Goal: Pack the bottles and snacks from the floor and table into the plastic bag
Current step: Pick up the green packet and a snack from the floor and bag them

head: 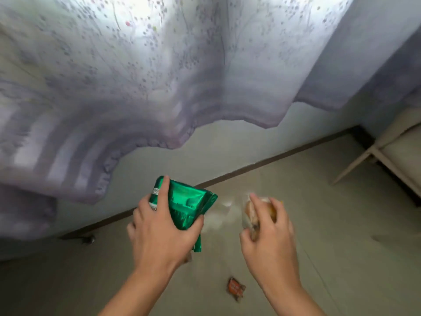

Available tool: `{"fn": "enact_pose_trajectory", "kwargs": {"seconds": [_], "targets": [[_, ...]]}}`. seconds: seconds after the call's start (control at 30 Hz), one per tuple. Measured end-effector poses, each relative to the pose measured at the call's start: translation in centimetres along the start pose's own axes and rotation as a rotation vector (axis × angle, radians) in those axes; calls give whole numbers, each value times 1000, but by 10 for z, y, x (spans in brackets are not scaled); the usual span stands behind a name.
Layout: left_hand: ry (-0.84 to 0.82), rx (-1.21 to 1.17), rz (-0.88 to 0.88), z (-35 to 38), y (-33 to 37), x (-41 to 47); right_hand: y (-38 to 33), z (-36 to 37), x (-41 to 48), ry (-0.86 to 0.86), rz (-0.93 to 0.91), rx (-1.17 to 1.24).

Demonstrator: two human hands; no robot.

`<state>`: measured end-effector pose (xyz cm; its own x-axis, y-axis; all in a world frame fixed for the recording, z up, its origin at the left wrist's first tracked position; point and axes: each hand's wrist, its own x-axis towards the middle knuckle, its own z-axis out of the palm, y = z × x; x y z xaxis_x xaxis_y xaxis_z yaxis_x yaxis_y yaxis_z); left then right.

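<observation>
My left hand (159, 226) grips a shiny green snack packet (189, 206), held above the floor near the wall. My right hand (268, 231) is closed around a clear-wrapped snack (251, 213) that looks like bread with an orange patch; it is blurred. A small orange-red wrapped snack (235, 289) lies on the floor below and between my hands. The plastic bag and the bottles are not in view.
A lilac flowered curtain (136, 87) hangs over the upper half of the view. A dark skirting line (273, 159) runs along the wall. Pale wooden furniture legs (373, 153) stand at the right. A small dark object (88, 240) sits by the wall at the left.
</observation>
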<state>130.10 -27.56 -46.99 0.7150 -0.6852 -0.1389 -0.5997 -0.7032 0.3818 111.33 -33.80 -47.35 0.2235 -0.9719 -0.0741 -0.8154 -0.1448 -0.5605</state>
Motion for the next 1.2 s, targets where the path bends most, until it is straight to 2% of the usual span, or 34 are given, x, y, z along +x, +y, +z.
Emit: {"fn": "enact_pose_trajectory", "kwargs": {"seconds": [0.13, 0.3, 0.47, 0.57, 0.9, 1.2], "targets": [[19, 15, -49, -85, 29, -46, -59, -80, -17, -18, -36, -7], [70, 3, -116, -169, 47, -115, -118, -164, -46, -46, -190, 37], [222, -37, -294, -255, 39, -180, -166, -235, -79, -64, -417, 77], [306, -41, -429, -306, 25, -219, -202, -268, -96, -136, -525, 80], [546, -76, -855, -432, -49, -362, -316, -296, -187, -383, -854, 74], [640, -65, -1021, -496, -145, -465, -396, -272, -325, -505, -1080, 142]]}}
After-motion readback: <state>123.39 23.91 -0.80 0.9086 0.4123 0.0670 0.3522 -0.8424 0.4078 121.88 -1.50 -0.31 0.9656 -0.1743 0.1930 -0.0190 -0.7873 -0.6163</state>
